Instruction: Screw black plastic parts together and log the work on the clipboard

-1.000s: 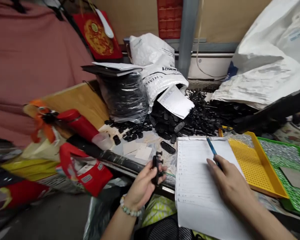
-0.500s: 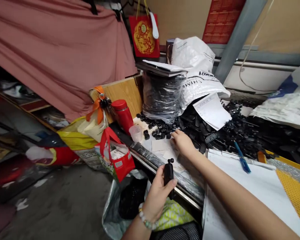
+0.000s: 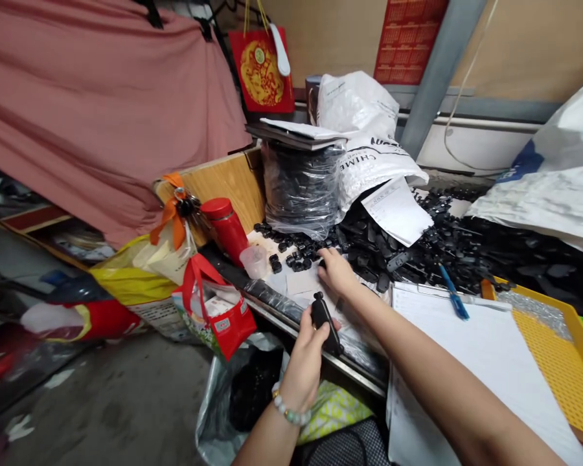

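My left hand (image 3: 306, 356), with a bead bracelet at the wrist, grips a black plastic part (image 3: 323, 321) with small knobs, held just above the table's front edge. My right hand (image 3: 337, 270) reaches forward across the table, fingers down on the small black pieces (image 3: 291, 249) scattered near a big heap of black plastic parts (image 3: 418, 246). Whether it holds one is hidden under the fingers. A blue pen (image 3: 453, 293) lies on the white lined paper sheet (image 3: 471, 362) to the right of my arm.
A yellow perforated tray (image 3: 554, 362) sits at the right. A plastic-wrapped black stack (image 3: 298, 188), white bags (image 3: 369, 142), a red bottle (image 3: 226, 226) and a small clear cup (image 3: 255, 261) stand behind. Bags (image 3: 214, 310) hang and lie at the table's left; a pink cloth (image 3: 87, 116) covers shelves.
My right hand let go of the pen on the paper and reached forward to the small black pieces. My left hand kept its black part and lowered slightly. The view swung left.
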The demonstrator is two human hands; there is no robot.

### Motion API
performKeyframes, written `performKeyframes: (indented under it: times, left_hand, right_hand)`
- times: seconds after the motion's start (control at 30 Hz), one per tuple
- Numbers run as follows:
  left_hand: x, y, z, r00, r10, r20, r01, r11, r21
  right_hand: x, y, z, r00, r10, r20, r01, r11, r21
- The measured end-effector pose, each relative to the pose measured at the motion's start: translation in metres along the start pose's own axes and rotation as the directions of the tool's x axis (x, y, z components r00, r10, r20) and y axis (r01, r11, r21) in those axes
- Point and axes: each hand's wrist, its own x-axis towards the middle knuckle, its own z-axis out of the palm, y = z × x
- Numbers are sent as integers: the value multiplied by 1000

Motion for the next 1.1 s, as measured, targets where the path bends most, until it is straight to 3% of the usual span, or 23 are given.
performKeyframes:
  times: [0.13,0.23,0.3,0.33,0.4,0.47,0.57,0.73,0.83,0.97,1.1]
  left_hand:
    - [-2,0,14,993,12,117,-15,1000,28]
    - [-2,-8,37,980,3,200,-11,999,38]
    - [-2,-18,56,973,2,232,-16,998,58]
    - [-3,-24,67,971,-3,241,-16,997,79]
    - [-5,-34,86,965,-22,260,-13,991,132]
    - [-9,-41,101,953,-41,302,-15,984,179]
    - [-16,-45,118,931,-66,359,-11,978,208]
    - [-24,-45,130,877,-174,447,98,977,188]
    - [-25,-44,133,837,-181,516,86,975,203]
    - [-24,-43,138,847,-159,507,27,966,257]
    - [-25,-41,142,879,-158,450,40,964,261]
  right_hand:
    - [-57,21,-51,996,40,-83,-19,972,236]
    - [-122,29,-76,977,108,-184,30,786,617]
    - [-162,30,-77,961,157,-229,59,690,721]
    - [-179,30,-74,949,169,-265,76,693,717]
    - [-204,34,-64,914,160,-372,113,781,614]
    - [-220,42,-55,874,121,-471,123,881,456]
    - [-237,59,-54,834,111,-540,95,936,339]
    - [-256,79,-67,837,85,-541,83,957,280]
    - [-265,85,-73,830,23,-557,91,980,176]
    - [-272,88,-78,830,-27,-558,101,989,103]
    - [-266,91,-78,834,40,-551,42,990,137]
